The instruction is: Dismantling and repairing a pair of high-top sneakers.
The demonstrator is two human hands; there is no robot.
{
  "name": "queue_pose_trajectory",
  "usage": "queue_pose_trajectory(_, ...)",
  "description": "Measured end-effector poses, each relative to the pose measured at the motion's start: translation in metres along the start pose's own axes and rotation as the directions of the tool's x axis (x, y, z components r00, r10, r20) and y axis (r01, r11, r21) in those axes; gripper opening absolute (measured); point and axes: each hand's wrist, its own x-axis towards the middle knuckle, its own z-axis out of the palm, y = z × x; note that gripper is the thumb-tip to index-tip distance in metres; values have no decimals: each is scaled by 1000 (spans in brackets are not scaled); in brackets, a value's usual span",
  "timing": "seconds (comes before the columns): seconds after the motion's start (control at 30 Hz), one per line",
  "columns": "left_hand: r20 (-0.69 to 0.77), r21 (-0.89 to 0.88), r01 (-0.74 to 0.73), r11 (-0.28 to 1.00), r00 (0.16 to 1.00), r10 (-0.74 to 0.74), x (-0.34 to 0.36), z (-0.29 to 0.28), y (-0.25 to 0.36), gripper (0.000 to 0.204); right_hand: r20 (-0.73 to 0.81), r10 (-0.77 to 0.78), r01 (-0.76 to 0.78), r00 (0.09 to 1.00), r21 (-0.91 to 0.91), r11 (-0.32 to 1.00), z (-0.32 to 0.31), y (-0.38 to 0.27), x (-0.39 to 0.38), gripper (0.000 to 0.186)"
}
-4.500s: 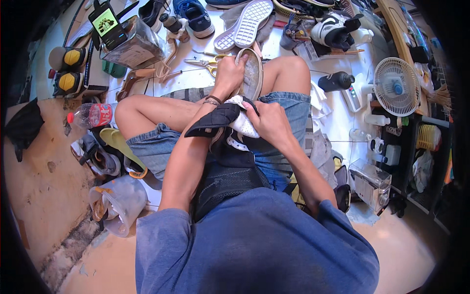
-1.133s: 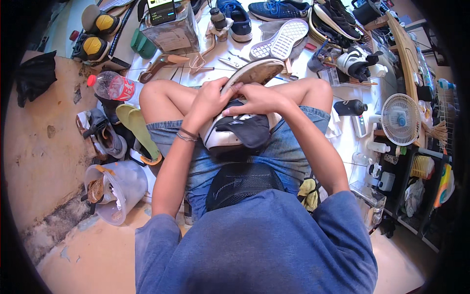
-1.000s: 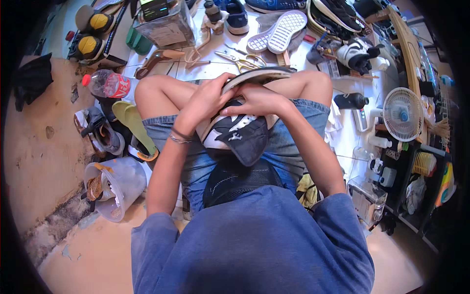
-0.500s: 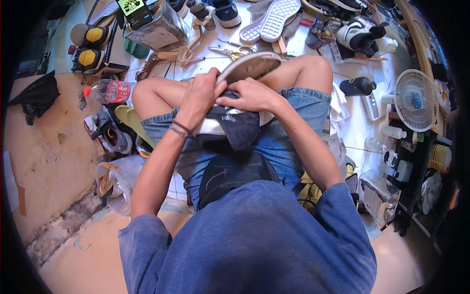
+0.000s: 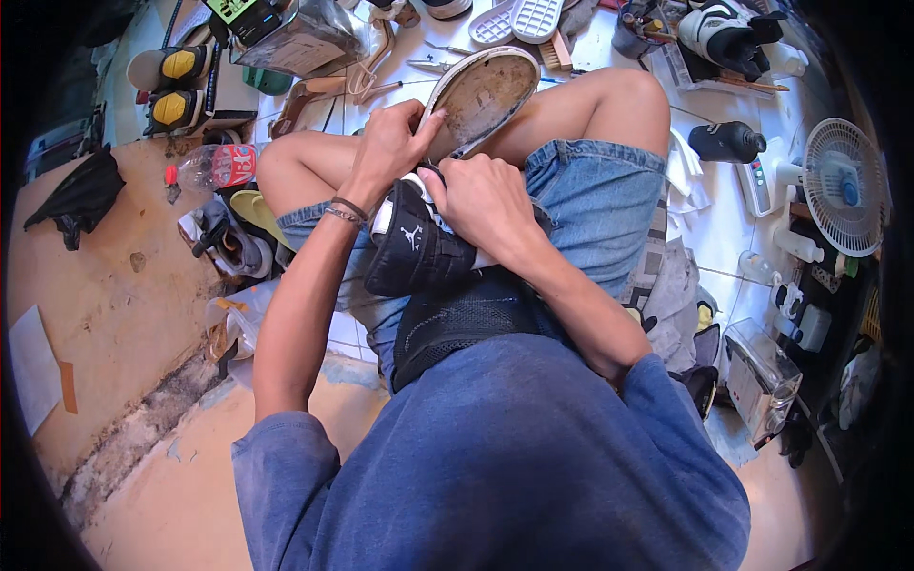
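Observation:
A black sneaker with white trim lies across my lap, its heel toward me. From its far end a pale-rimmed sole stands tilted up, showing a brown, stained face. My left hand pinches the sole's near left edge between thumb and fingers. Closed over the sneaker's upper, my right hand presses close to where upper and sole meet. Whether the two are still joined there is hidden by my hands.
Beyond my knees lie pliers, a wooden brush and a white sole. A plastic bottle lies at left. On the right are a black bottle and a fan.
The sole has tipped up and away, showing more of its stained face. The sneaker has turned so its black heel shows, and my right hand has shifted lower on it.

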Motion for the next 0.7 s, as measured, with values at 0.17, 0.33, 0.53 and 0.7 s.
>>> queue_pose_trajectory(0.17,-2,-52,83,995,997,-83,-6,-2,5,43,67,-2,-1,998,52,999,2,15,8,48)
queue_pose_trajectory(0.33,-21,-153,130,980,991,-135,-11,-8,-2,39,181,18,-43,983,138,990,7,23,17,48)
queue_pose_trajectory(0.53,-39,-171,135,976,989,-144,-9,-5,1,35,3,-13,10,1000,395,919,26,39,12,50)
queue_pose_trajectory(0.7,-65,-109,66,992,995,-74,-14,-3,11,27,-127,-11,66,992,433,899,15,50,14,39)
